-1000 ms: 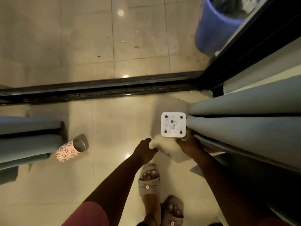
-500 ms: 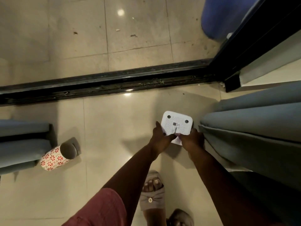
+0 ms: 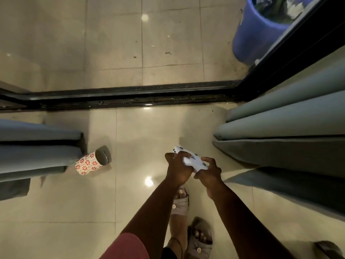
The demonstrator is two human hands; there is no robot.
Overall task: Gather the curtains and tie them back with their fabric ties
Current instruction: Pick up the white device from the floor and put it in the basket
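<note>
I look straight down at a tiled floor. A grey-blue curtain (image 3: 291, 131) hangs in thick folds on the right, and another grey-blue curtain (image 3: 33, 150) hangs on the left. Between them, both hands hold a small white square device (image 3: 196, 162) with dark dots, tilted and blurred. My left hand (image 3: 177, 169) grips its left side with curled fingers. My right hand (image 3: 210, 171) grips its right side. Neither hand touches a curtain. No fabric tie is visible.
A black sliding-door track (image 3: 130, 98) crosses the floor ahead, with a black door frame (image 3: 298, 53) at the right. A blue bucket (image 3: 257, 34) stands beyond it. A red-flowered cup (image 3: 91, 162) lies by the left curtain. My sandalled feet (image 3: 188, 217) are below the hands.
The white device has come off the floor beside the right curtain into both hands and is now tilted. The view has pulled back from the floor.
</note>
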